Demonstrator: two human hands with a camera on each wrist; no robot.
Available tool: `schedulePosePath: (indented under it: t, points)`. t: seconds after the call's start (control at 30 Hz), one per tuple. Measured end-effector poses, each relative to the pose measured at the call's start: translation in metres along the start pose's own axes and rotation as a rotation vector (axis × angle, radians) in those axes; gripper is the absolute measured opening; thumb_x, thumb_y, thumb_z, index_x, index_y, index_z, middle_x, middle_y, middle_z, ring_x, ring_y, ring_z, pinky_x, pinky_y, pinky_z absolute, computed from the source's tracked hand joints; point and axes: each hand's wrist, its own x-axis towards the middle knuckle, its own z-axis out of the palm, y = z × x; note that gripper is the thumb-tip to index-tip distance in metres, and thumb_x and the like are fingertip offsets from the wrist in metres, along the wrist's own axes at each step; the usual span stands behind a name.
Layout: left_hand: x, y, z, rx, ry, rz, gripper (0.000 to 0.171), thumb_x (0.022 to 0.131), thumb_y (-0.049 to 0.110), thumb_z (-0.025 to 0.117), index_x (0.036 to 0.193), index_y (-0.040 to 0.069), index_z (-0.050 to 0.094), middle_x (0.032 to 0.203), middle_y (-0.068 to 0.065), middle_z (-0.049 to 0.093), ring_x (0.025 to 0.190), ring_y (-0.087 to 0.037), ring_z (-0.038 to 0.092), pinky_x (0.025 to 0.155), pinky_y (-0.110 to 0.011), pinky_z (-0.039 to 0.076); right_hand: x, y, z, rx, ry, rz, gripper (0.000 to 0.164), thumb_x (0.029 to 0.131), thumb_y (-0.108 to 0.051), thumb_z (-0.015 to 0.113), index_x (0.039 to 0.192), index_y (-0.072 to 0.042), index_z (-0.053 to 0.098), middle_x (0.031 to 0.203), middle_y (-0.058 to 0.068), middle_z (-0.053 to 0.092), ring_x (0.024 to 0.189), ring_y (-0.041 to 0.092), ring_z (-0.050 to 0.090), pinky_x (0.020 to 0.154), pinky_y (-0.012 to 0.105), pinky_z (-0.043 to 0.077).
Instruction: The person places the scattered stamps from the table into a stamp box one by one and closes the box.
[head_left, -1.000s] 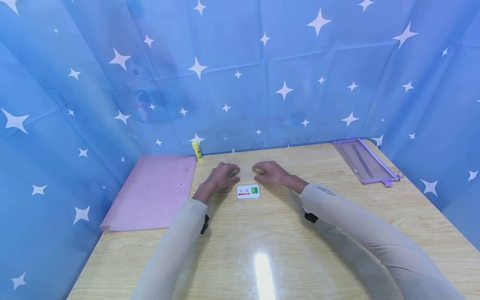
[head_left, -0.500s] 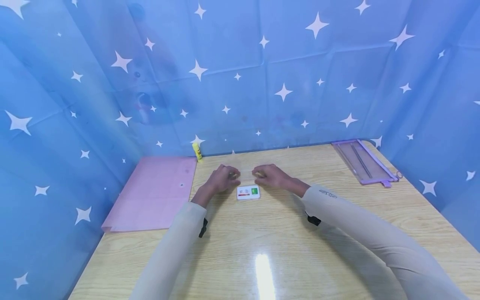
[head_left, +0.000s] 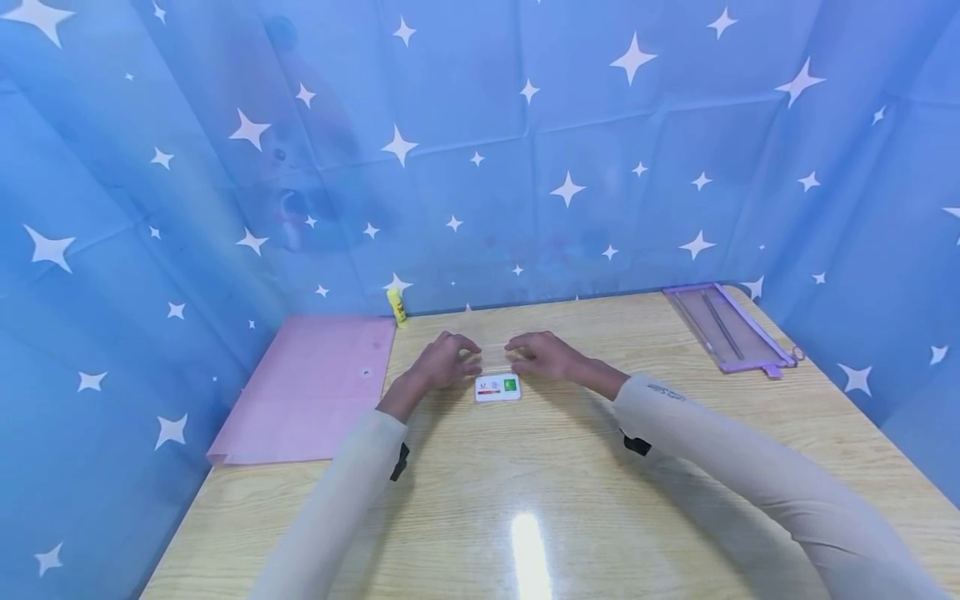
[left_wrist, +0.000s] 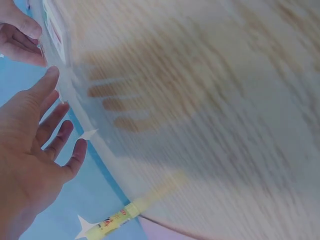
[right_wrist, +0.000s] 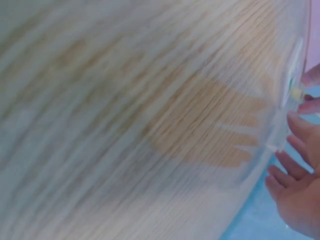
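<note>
In the head view, a small white rectangular box (head_left: 497, 387) with a printed label and a green square lies on the table. Just behind it is a clear rectangular plastic piece (head_left: 494, 358), hard to make out against the wood. My left hand (head_left: 444, 360) pinches its left end between thumb and fingers. At the opposite end my right hand (head_left: 550, 356) does the same. The left wrist view has the left hand (left_wrist: 35, 145) with its other fingers spread. Similarly spread are those of the right hand (right_wrist: 300, 175) in the right wrist view.
A pink folder (head_left: 315, 383) lies flat on the left of the wooden table (head_left: 585, 517). Behind it stands a yellow glue stick (head_left: 397, 307). At the back right lies a purple mesh zip pouch (head_left: 727, 327) with slim items inside. A blue star-patterned curtain (head_left: 450, 100) borders the table.
Both hands have come slightly nearer to me with the clear plastic piece, narrowing its gap to the white box. The view has shifted a little; the box appears to stay put.
</note>
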Motion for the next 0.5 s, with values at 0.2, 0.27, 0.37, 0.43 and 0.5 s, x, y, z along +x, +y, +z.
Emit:
schedulePosePath:
  t: [0.2,0.27,0.37,0.43,0.5]
  points:
    - [-0.008,0.003,-0.003,0.014,0.009,0.028,0.038,0.095,0.029,0.078,0.128,0.010,0.073,0.132,-0.006,0.069,0.126,-0.026,0.056,0.110,-0.044,0.045,-0.006,-0.006,-0.002,-0.015,0.005,-0.020,0.037,0.097,-0.009,0.074,0.129,0.008,0.066,0.134,0.025,0.065,0.123,0.041,0.062,0.105,0.052,0.049]
    - [-0.011,0.004,-0.004,0.022,0.006,0.039,0.039,0.094,0.029,0.079,0.127,0.009,0.073,0.131,-0.006,0.070,0.126,-0.026,0.057,0.110,-0.043,0.045,-0.008,-0.009,-0.002,-0.013,-0.002,-0.015,0.037,0.097,-0.010,0.074,0.129,0.007,0.067,0.136,0.025,0.064,0.126,0.042,0.061,0.107,0.052,0.047]
    - [-0.016,0.006,-0.005,0.029,0.005,0.054,0.039,0.094,0.030,0.079,0.127,0.009,0.074,0.131,-0.006,0.070,0.125,-0.025,0.057,0.110,-0.043,0.045,-0.011,-0.012,-0.001,-0.022,-0.012,-0.009,0.038,0.097,-0.011,0.074,0.130,0.006,0.067,0.137,0.024,0.064,0.128,0.042,0.059,0.108,0.053,0.046]
    - [-0.018,0.007,-0.005,0.024,0.008,0.061,0.039,0.093,0.031,0.080,0.126,0.010,0.074,0.130,-0.006,0.070,0.124,-0.026,0.058,0.109,-0.043,0.045,-0.013,-0.013,-0.001,-0.017,-0.014,-0.006,0.038,0.097,-0.011,0.074,0.130,0.006,0.067,0.137,0.025,0.063,0.128,0.042,0.059,0.108,0.053,0.046]
    - [-0.020,0.007,-0.005,0.020,0.010,0.056,0.039,0.093,0.031,0.080,0.126,0.011,0.074,0.130,-0.006,0.070,0.124,-0.025,0.057,0.109,-0.044,0.046,-0.015,-0.014,-0.001,-0.017,-0.013,-0.007,0.038,0.097,-0.011,0.074,0.131,0.006,0.067,0.137,0.025,0.064,0.127,0.042,0.060,0.107,0.053,0.047]
